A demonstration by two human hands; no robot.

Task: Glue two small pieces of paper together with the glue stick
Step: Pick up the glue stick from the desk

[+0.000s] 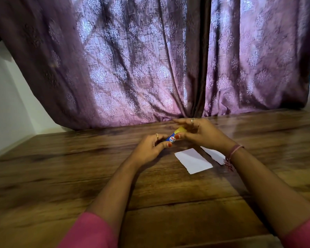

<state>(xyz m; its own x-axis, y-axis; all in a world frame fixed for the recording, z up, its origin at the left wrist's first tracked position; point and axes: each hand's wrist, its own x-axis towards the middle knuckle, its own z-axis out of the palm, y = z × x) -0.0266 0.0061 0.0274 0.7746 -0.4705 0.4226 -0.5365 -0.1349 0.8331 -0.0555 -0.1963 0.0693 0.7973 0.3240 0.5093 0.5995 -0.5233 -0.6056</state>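
Note:
A blue and yellow glue stick is held above the wooden table, tilted with its yellow end up and to the right. My left hand grips its blue lower end. My right hand holds the yellow upper end with thumb and fingers. A small white piece of paper lies flat on the table below my right hand. A second white piece lies just right of it, partly hidden under my right wrist.
A purple patterned curtain hangs along the table's far edge, its hem resting on the wood. A white wall stands at the left. Bare wood stretches left, right and in front of the papers.

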